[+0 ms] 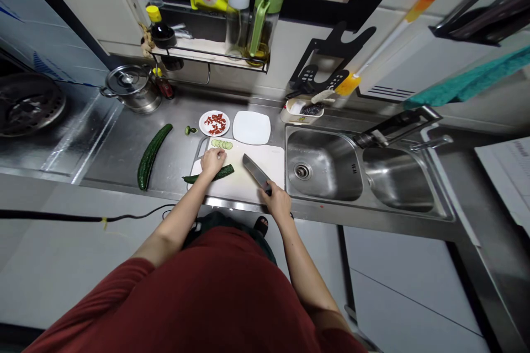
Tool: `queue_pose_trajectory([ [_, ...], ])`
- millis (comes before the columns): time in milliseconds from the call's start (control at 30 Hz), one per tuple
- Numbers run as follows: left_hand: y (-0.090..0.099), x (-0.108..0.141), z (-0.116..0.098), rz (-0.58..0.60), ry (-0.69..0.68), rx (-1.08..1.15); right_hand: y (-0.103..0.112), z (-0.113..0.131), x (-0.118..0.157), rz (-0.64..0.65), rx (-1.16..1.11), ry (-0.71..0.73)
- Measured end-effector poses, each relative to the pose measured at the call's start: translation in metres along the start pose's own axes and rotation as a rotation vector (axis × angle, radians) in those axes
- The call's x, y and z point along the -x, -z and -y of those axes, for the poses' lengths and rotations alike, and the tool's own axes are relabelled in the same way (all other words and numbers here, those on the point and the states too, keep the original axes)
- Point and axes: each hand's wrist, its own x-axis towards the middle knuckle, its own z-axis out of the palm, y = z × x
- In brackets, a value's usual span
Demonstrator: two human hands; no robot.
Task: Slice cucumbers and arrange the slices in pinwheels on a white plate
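Observation:
My right hand (276,199) is wrapped round the handle of a knife (255,170), its blade pointing up and left over the white cutting board (268,160). Near the board's left side, my left hand (213,161) has its fingers bent together; what they hold, if anything, is too small to make out. A cut cucumber piece (224,171) lies on the board, partly hidden by my left hand and wrist. Just above my left hand, several cucumber slices (222,144) rest in a row at the board's upper left.
Behind the board are a plate with red pieces (206,127) and a white square plate (251,127). A whole cucumber (153,157) and a lidded pot (138,96) are at left, a double sink (324,187) at right. Bottles stand on a shelf (207,55) above.

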Motion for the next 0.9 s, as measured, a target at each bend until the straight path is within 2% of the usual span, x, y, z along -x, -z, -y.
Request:
queue_pose_trajectory([
  [200,0.016,0.025,0.014,0.166,-0.142,-0.019,0.000,0.004,-0.001,0.003,-0.013,0.006],
  [433,0.029,0.035,0.019,0.342,-0.279,-0.209,0.000,0.008,-0.003,0.005,-0.040,-0.006],
  [733,0.025,0.042,0.017,0.304,-0.305,-0.194,0.000,0.008,-0.003,-0.006,-0.045,-0.011],
  [900,0.025,0.041,0.017,0.284,-0.276,-0.195,0.000,0.011,-0.004,0.010,-0.044,-0.017],
])
